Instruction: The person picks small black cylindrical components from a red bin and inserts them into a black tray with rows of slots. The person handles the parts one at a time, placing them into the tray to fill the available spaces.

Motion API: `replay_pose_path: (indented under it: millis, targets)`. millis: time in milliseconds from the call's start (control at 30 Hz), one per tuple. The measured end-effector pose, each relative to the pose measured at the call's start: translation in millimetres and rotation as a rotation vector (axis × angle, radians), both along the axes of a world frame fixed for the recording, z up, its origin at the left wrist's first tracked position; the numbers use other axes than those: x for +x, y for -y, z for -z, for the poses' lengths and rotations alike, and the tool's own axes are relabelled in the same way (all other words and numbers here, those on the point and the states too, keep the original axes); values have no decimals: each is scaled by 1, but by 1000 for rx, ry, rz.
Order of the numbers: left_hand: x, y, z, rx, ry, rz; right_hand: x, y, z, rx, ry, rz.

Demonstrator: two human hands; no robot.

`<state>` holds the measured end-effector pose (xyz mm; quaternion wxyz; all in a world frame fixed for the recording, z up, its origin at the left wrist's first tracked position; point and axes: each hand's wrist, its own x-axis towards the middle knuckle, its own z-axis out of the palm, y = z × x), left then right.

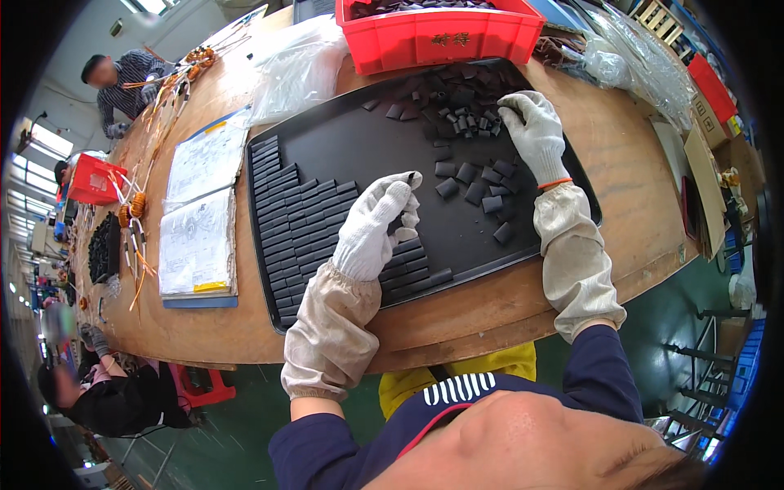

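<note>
A large black tray (353, 139) lies on the wooden table. Short black tube pieces (298, 220) stand packed in close rows along its left side and lower edge. Loose black tube pieces (476, 192) are scattered at the right, with a denser heap farther back. My left hand (376, 220), in a white glove, is over the inner edge of the rows, its fingers pinched, with a dark bit of a black tube piece showing at the fingertips. My right hand (535, 135), also gloved, is beside the loose heap with fingers curled in; what they hold, if anything, is hidden.
Behind the tray stands a red bin (441, 41) with black pieces in it. An open binder of papers (198, 208) and clear plastic bags (298, 69) lie to the left. Plastic wrap (629, 57) and cardboard (704, 184) are at the right. Other people work at the far left.
</note>
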<state>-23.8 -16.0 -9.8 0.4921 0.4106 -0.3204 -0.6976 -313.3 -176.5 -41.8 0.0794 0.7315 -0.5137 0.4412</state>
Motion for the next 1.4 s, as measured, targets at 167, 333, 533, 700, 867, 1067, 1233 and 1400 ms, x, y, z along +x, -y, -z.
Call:
replay_pose_path:
  millis: [167, 333, 533, 700, 867, 1067, 1233, 1400]
  targets:
    - [-1, -1, 0, -4, 31, -26, 27, -8, 3, -26, -139, -116]
    - [0, -3, -3, -3, 56, -33, 43, -9, 8, 8, -330, -79]
    - [1, -2, -8, -33, 149, -27, 43, -8, 6, -68, -280, -146]
    - [6, 0, -11, -93, 236, -72, 51, -13, 2, -82, -210, -187]
    - [4, -1, -9, -109, 233, -123, 42, -9, 4, -51, -177, -105]
    - [1, -1, -6, -100, 230, -120, 45, -13, 9, 8, -287, -119]
    - [4, 1, -4, -135, 177, -92, 42, -12, 12, -19, -353, -105]
    - [7, 3, -4, -157, 311, -104, 60, -28, 1, 329, 322, -510]
